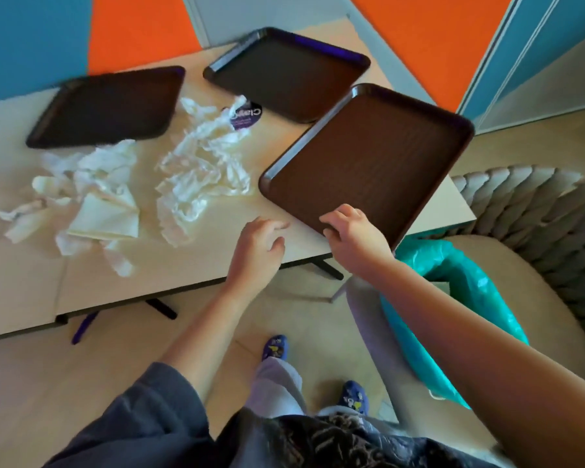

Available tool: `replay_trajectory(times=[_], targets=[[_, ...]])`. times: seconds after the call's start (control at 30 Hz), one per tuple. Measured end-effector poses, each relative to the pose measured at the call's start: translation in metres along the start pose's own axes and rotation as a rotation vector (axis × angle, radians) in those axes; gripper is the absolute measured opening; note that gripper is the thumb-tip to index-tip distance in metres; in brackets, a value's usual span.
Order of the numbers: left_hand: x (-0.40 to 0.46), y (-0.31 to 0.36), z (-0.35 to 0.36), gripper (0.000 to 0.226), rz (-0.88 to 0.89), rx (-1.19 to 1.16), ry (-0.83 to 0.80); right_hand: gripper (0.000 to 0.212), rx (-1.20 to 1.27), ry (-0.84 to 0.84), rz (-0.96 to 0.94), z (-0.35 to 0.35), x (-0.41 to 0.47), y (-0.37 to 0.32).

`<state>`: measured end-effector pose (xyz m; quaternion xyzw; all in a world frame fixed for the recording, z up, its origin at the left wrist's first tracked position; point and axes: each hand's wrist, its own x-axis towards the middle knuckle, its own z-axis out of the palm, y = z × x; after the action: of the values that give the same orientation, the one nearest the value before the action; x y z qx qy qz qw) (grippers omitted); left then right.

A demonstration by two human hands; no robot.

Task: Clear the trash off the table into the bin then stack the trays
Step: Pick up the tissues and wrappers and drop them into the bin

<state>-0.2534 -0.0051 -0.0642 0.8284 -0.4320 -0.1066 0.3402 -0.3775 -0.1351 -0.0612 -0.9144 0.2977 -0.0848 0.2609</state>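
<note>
Pale wood table, crumpled napkins, brown trays, orange-blue wall

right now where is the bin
In the head view the bin, lined with a teal bag, stands on the floor at lower right, just off the table corner, below the right hand.

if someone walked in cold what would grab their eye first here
Probably the heap of crumpled white napkins sprawled across the middle of the table, with three dark brown trays around it. The nearest tray juts over the table's right edge, where the right hand grips its near rim. Below it sits a bin with a bright teal liner, while the left hand hovers open.
</note>
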Motion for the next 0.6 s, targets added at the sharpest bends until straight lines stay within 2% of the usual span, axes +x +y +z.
replay_trajectory(times=[0.27,0.4,0.6], targets=[[0.037,-0.076,-0.053,0.033,-0.075,-0.01,0.001,0.035,-0.031,-0.131,-0.039,0.039,0.075,-0.063],[0.062,-0.109,-0.063,0.033,-0.038,0.011,-0.015,0.041,-0.009,-0.179,-0.018,0.058,0.114,-0.088],[0.1,-0.13,-0.055,0.047,-0.094,0.102,-0.139,0.055,-0.039,-0.202,0.006,0.077,0.17,-0.107]])
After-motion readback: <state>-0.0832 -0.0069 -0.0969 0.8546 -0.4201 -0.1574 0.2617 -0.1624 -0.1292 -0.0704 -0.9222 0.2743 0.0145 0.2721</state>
